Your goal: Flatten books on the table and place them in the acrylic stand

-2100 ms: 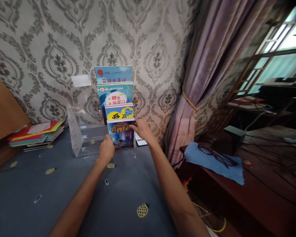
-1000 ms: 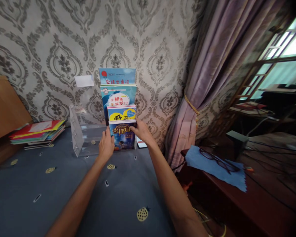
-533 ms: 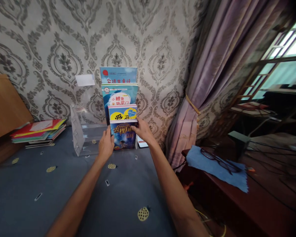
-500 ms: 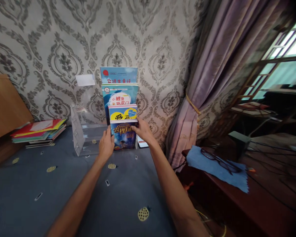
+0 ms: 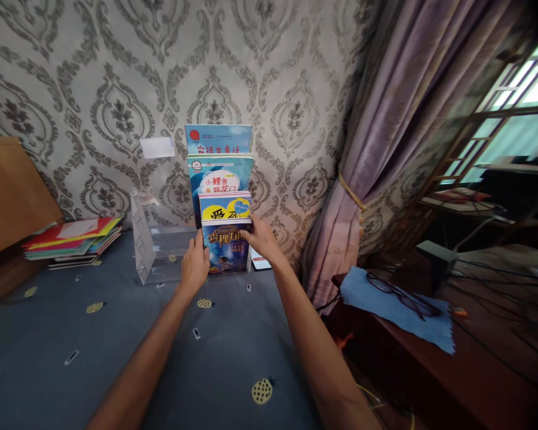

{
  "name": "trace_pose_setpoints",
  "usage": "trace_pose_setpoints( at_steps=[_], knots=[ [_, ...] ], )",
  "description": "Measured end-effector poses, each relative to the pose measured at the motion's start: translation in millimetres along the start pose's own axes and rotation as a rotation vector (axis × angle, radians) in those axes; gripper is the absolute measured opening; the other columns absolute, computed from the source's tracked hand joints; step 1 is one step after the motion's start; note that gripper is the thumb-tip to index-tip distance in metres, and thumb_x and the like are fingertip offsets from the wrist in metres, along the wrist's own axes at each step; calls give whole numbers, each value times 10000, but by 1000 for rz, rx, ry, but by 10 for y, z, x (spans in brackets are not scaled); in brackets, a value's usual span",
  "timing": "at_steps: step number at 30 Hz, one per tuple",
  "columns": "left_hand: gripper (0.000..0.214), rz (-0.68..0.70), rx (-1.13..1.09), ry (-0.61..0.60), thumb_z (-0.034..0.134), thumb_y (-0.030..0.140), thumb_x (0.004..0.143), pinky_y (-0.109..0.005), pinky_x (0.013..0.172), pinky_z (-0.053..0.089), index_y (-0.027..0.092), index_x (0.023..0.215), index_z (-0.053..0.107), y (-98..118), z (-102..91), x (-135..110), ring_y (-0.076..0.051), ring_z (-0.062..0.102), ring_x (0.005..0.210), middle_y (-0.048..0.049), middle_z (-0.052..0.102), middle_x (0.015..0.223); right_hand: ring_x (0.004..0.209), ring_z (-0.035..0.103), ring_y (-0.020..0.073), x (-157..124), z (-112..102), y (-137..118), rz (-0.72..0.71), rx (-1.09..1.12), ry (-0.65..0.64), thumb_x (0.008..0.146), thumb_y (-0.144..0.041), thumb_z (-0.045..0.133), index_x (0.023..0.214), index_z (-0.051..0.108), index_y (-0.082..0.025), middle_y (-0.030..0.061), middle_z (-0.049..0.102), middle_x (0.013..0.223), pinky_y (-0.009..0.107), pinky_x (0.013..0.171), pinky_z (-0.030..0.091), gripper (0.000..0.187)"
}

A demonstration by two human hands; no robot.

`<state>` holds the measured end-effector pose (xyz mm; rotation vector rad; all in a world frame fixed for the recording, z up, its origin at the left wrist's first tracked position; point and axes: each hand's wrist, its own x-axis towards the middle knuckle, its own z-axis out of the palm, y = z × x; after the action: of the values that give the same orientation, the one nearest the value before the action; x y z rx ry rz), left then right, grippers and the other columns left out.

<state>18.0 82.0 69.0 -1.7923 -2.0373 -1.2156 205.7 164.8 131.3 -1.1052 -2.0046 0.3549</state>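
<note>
A dark blue book with gold lettering stands upright at the front of a clear plastic rack. My left hand grips its left edge, the fingertips partly hidden behind it. On the other side my right hand holds the upper right edge, thumb across the cover and fingers out of sight behind. Rising in steps behind it are a yellow and white book, a teal book and a taller light blue book.
To the left lies a stack of colourful books beside a wooden panel. A phone-like flat object rests right of the rack. Glasses sit on a blue cloth, near cables and a tied curtain.
The whole view has shifted slightly right and down. Both hands keep the same hold on the dark blue book, and the books stand as before.
</note>
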Motion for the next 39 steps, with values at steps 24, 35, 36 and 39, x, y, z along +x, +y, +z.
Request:
trace_pose_setpoints(
  at_steps=[24,35,36,39],
  knots=[
    [664,158,-248,145,511,268,900,-498,1042,444,194,1530,313,57,-122,387,-303,526,1200,-145,525,1243,1107,607,302,30,60,45,-140,159,29,741,-201,574,1387,470,-147,146,633,1290,471,1001,469,657],
    [692,165,-221,85,504,284,924,-493,1040,454,192,1553,231,46,-147,357,-302,515,1239,-159,509,1281,1104,613,295,16,9,-10,-112,129,5,752,-184,583,1380,469,-147,137,652,1265,461,1005,469,639],
    [685,181,-228,82,502,298,930,-493,1051,446,186,1549,229,29,-155,341,-303,503,1258,-167,502,1306,1119,609,295,19,12,-2,-116,137,2,753,-189,587,1382,465,-144,139,648,1272,460,1013,466,642],
    [659,226,-226,72,500,333,942,-488,1084,419,177,1529,244,-54,-211,246,-297,483,1292,-177,499,1348,1176,595,290,29,21,37,-129,183,-10,764,-207,594,1410,427,-132,146,636,1298,449,1042,455,671]
  ],
)
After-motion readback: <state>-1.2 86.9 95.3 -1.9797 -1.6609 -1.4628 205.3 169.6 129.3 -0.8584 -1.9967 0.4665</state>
